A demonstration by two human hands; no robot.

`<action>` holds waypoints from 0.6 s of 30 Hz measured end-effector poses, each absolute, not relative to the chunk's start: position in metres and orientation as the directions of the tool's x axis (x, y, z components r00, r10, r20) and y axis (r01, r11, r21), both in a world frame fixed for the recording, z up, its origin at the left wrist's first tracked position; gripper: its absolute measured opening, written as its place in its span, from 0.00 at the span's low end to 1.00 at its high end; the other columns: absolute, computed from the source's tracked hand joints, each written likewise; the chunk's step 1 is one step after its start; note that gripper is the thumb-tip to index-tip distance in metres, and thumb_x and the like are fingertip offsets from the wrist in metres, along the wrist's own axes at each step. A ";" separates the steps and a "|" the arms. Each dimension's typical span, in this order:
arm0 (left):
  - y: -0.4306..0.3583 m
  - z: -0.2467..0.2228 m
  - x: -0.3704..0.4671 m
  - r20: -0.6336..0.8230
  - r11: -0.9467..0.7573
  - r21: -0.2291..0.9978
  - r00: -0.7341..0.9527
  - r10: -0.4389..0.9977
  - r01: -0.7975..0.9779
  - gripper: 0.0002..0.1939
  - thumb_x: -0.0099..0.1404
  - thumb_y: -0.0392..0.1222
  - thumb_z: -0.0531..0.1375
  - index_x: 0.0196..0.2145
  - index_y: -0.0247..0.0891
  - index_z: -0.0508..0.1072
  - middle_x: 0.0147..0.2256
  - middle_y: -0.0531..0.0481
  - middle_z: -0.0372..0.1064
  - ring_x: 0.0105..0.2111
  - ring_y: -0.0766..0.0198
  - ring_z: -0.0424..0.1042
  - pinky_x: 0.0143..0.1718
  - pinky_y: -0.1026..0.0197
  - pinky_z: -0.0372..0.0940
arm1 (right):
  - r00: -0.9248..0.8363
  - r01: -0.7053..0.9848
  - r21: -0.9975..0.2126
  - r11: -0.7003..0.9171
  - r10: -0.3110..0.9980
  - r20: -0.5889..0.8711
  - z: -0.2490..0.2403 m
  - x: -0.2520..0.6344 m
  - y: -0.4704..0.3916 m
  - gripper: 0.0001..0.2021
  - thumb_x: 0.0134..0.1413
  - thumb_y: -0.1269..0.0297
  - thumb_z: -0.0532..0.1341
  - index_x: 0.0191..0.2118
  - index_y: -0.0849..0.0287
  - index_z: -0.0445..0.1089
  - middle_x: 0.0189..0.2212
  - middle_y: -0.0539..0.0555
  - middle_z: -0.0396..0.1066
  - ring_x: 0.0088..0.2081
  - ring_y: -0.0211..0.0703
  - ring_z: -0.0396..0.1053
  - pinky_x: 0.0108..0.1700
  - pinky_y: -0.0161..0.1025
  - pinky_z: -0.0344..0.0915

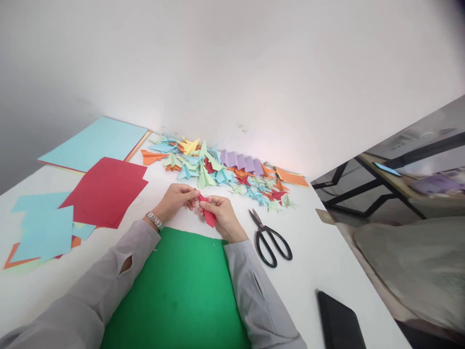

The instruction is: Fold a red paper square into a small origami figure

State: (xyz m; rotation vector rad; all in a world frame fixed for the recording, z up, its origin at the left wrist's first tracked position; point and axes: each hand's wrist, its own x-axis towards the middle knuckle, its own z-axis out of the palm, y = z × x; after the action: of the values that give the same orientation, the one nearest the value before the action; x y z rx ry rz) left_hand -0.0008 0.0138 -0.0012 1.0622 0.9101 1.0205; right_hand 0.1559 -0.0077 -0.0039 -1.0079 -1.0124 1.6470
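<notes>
A small folded red paper is held up between my two hands, over the far edge of a green mat. My left hand, with a metal watch at the wrist, pinches its upper end between thumb and fingers. Lower down, my right hand grips the paper's side, the thumb on top and the other fingers partly hidden behind it. Just beyond both hands lies a heap of small folded paper planes in several colours. Black-handled scissors rest to the right of my right hand, blades partly apart.
Red sheets and blue paper pieces lie at the left. Behind them is a stack of large coloured sheets against the wall. A pleated purple paper and orange paper sit along the back. A black phone-like slab lies near right.
</notes>
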 end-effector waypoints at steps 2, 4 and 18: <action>0.014 -0.002 -0.001 -0.098 0.161 0.964 0.280 0.955 -0.212 0.15 0.51 0.48 0.68 0.21 0.32 0.74 0.16 0.51 0.68 0.16 0.70 0.66 0.19 0.68 0.61 | -0.232 -0.284 -0.929 -0.239 0.957 -0.175 -0.004 0.156 -0.008 0.10 0.33 0.62 0.72 0.22 0.62 0.74 0.19 0.51 0.74 0.18 0.34 0.66 0.20 0.30 0.62; 0.015 -0.003 -0.001 -0.098 0.162 0.962 0.278 0.956 -0.218 0.14 0.52 0.47 0.67 0.21 0.32 0.74 0.16 0.50 0.68 0.16 0.70 0.66 0.19 0.67 0.61 | -0.230 -0.286 -0.927 -0.244 0.956 -0.181 -0.004 0.156 -0.007 0.10 0.33 0.62 0.72 0.22 0.62 0.75 0.19 0.51 0.74 0.18 0.34 0.66 0.20 0.30 0.62; 0.012 0.005 0.003 -0.119 0.199 0.939 0.279 0.953 -0.279 0.17 0.57 0.47 0.63 0.20 0.31 0.72 0.17 0.46 0.69 0.17 0.67 0.68 0.20 0.65 0.63 | -0.246 -0.278 -0.933 -0.228 0.956 -0.160 -0.003 0.155 -0.007 0.10 0.34 0.61 0.72 0.21 0.62 0.74 0.18 0.51 0.73 0.18 0.34 0.66 0.20 0.31 0.62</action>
State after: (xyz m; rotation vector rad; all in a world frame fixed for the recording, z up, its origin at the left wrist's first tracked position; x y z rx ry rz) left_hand 0.0026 0.0119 0.0049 0.9814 0.8718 1.0346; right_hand 0.1553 -0.0073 -0.0028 -0.9998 -1.0272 1.6493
